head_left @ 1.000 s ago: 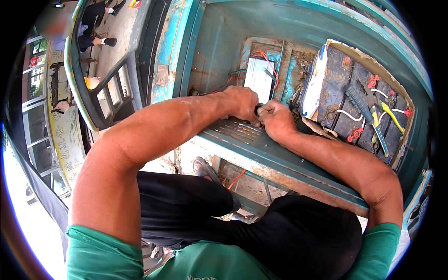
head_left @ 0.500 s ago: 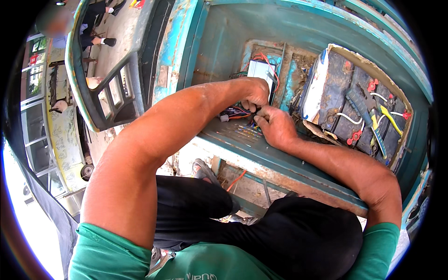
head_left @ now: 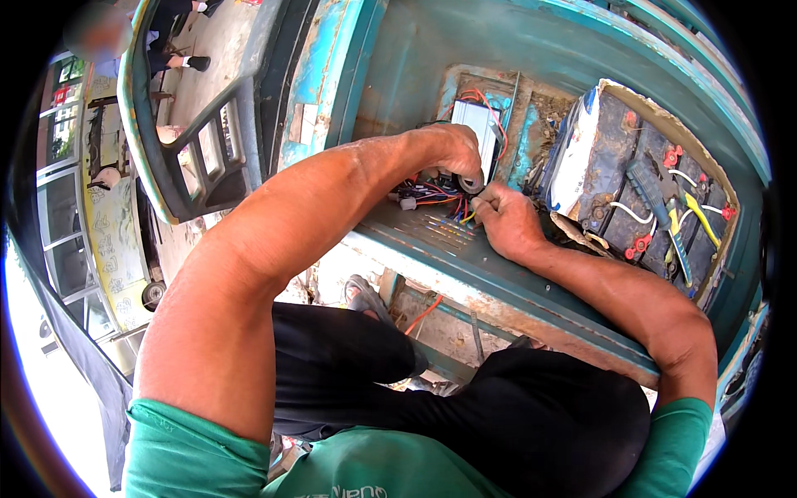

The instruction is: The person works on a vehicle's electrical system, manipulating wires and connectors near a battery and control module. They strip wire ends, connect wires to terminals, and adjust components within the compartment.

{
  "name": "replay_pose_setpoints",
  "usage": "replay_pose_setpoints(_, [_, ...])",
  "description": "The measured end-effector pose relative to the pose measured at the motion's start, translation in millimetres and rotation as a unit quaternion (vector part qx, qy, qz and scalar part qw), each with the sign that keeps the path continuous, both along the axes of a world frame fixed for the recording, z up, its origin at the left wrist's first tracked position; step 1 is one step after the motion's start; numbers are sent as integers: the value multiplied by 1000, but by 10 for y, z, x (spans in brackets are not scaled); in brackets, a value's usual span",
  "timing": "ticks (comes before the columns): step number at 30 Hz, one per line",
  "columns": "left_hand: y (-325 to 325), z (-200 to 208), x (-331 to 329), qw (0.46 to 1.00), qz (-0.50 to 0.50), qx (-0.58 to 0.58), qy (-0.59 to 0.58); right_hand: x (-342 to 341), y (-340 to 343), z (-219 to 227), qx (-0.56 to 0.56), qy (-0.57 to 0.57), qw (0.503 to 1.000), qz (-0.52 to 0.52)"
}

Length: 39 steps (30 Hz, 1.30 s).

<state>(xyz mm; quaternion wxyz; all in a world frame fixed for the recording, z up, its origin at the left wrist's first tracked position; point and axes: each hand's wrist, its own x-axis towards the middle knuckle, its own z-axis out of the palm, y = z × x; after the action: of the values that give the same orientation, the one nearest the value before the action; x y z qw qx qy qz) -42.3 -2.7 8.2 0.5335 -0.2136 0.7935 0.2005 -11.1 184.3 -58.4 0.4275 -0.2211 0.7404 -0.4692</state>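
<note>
My left hand (head_left: pixel 457 153) is closed, its fingers curled around a small dark ring that looks like a roll of tape (head_left: pixel 471 182). Just to its right, my right hand (head_left: pixel 510 222) pinches at the ends of a bundle of thin coloured wires (head_left: pixel 448 197); the exact strand is hidden by its fingers. Loose wire ends (head_left: pixel 440 228) with bare tips fan out over the teal metal ledge below. A white connector (head_left: pixel 408 203) lies beside the bundle. Behind my left hand sits a silver finned box (head_left: pixel 476 124) with red wires looping over it.
The teal metal compartment (head_left: pixel 398 75) surrounds the work. At its right stand several batteries (head_left: pixel 614 158) in a torn casing, with a dark-handled tool (head_left: pixel 647 192) and yellow-handled pliers (head_left: pixel 697 217) on top. A black slotted panel (head_left: pixel 207 158) is at left; a person's foot (head_left: pixel 198 63) shows beyond.
My hands have moved slightly apart, and the dark ring now shows below my left fingers. More of the coloured wires has come into sight between the hands. The view has shifted slightly.
</note>
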Motion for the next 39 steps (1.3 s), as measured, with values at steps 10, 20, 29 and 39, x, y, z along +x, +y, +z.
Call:
replay_pose_setpoints(10, [-155,-111,120,987,-83,20,139,-122,-72,-46,44,-51,998,20])
replay_pose_setpoints(20, [-123,0,236,981,-108,28,161,-100,-76,-37,51,6,998,47])
replay_pose_setpoints(29, [-3,310,385,983,-108,28,144,-73,-66,-2,83,-32,996,20])
replay_pose_setpoints(39, [152,396,428,991,-121,23,45,-82,-120,35,110,-83,990,-1])
